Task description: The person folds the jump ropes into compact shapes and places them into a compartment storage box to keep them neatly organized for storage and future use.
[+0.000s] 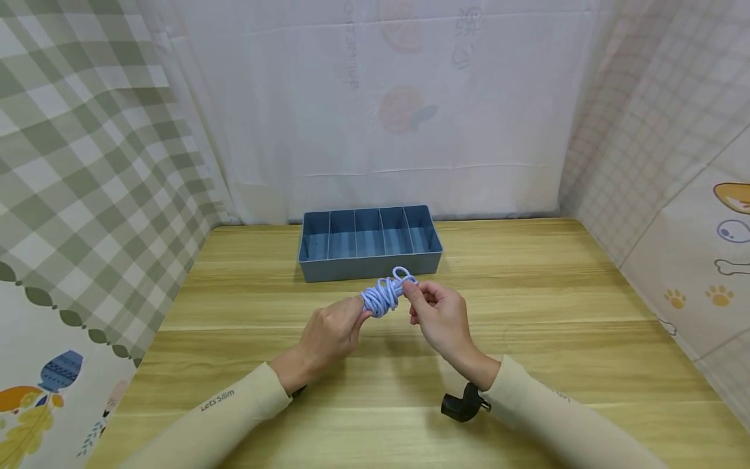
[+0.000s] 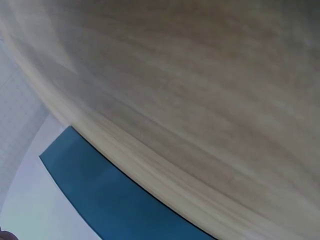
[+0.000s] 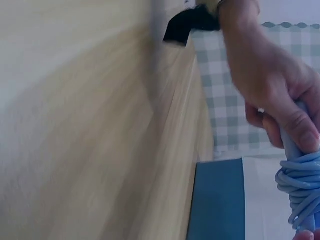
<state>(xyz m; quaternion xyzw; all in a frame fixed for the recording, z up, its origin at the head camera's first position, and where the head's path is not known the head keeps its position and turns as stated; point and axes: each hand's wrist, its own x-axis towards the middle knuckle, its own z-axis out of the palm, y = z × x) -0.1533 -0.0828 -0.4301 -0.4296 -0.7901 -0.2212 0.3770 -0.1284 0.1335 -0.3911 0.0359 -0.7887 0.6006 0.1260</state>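
Above the table, between both hands, is a bundle of light blue rope [image 1: 382, 297], its coils wound tightly round the middle. My left hand [image 1: 333, 327] grips the bundle's left end. At the other end, my right hand [image 1: 438, 319] pinches the rope between thumb and fingers, and a small loop sticks up there. In the right wrist view the left hand [image 3: 275, 80] holds a smooth, thicker pale blue part below which the rope coils [image 3: 300, 185] sit. The left wrist view shows neither the rope nor a clear hand.
A blue-grey tray [image 1: 370, 268] with several compartments stands on the wooden table [image 1: 515, 273], just behind the rope. Hanging cloths enclose the back and sides. A black wrist-camera mount [image 1: 461, 406] hangs beneath the right wrist.
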